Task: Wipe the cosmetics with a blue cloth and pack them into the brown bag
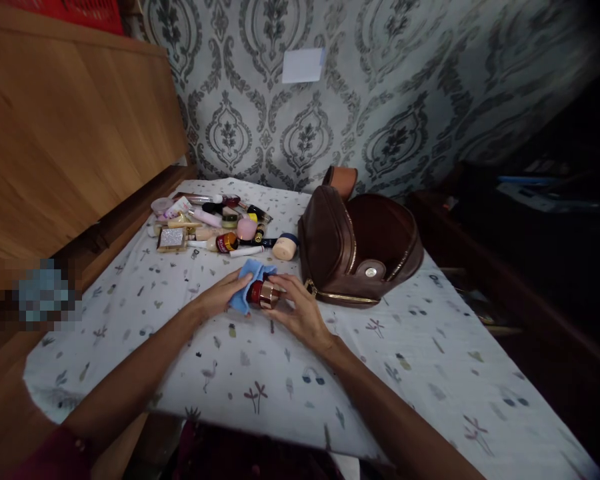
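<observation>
Near edge of the bench [290, 430]: white printed cover under both forearms. Just beyond, L hand [223, 293] pinches a blue cloth [250, 269] round the dark red end of a small jar [255, 292]; R hand [303, 315] grasps its gold cap [269, 295]. Jar's b/w the hands, tipped sideways, cap to the R. Looks like a wipe-down. To do it well, imo: R fingers steady the cap w/o twisting, L works the cloth round the body, light pressure, fresh fold per pass; stay low over the cover in case of a slip. Farther: brown bag [326, 243] gaping on R, pale jar w/ dark lid [284, 249] just beside it, makeup pile [213, 220] to L. Behind: patterned wall [307, 133] w/ white card [303, 66].
</observation>
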Available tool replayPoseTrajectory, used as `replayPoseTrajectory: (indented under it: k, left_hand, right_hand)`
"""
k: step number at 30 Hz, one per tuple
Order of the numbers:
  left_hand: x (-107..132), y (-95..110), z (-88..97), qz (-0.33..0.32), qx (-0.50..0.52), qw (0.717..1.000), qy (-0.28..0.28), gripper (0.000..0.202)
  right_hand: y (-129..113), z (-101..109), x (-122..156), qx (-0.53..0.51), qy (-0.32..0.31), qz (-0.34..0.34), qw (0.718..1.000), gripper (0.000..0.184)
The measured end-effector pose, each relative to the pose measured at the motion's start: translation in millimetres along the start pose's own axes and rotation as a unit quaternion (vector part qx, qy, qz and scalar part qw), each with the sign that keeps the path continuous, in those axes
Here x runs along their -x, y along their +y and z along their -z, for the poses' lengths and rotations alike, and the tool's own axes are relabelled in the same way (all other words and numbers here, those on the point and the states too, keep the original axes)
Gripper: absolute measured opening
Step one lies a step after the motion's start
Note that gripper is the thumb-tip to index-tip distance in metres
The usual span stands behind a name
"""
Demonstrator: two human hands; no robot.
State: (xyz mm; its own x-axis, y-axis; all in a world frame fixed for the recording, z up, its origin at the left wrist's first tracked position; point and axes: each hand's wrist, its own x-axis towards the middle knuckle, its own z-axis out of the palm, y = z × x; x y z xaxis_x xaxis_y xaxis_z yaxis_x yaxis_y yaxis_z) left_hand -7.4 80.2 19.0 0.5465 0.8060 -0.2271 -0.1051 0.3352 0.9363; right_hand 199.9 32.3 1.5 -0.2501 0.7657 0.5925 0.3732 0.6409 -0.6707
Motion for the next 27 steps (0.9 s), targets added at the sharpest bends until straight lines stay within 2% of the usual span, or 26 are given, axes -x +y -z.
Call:
replayPoseTrajectory:
  k: [7,13,15,17,20,24,27]
  left_hand:
    - [0.4,2.0,-2.8,-0.047,0.047,0.997,-0.028,0.053]
    - [1.8,4.6,-2.6,-0.13,-0.014,0.991,-0.019,0.049]
    - [2.7,6.8,-4.0,-0.138,-0.031,0.99,-0.013,0.052]
    - [3.7,8.2,-6.8,-0.14,-0.053,0.989,0.003,0.053]
    - [3.6,6.2,-11.6,-0.145,-0.083,0.985,0.036,0.046]
    - [-0.7,0.6,-16.2,-0.137,-0.013,0.987,0.084,0.04]
    - [-2.7,1.7,-19.7,-0.115,0.043,0.987,0.107,0.044]
  right_hand:
    - [-1.3,0.1,-1.6,-0.012,0.006,-0.048,0.999,0.057]
    - [-0.7,-5.0,-0.3,-0.11,0.01,-0.152,0.982,0.063]
    - [0.0,-6.6,0.2,-0.125,0.013,-0.167,0.978,0.065]
    - [0.2,-7.3,1.0,-0.103,0.012,-0.148,0.983,0.061]
    - [-1.7,-7.3,2.1,-0.033,0.001,-0.079,0.996,0.053]
    - [-6.2,-8.0,2.7,0.03,-0.025,-0.008,0.999,0.049]
    - [-7.5,-8.3,3.0,0.048,-0.036,0.005,0.998,0.048]
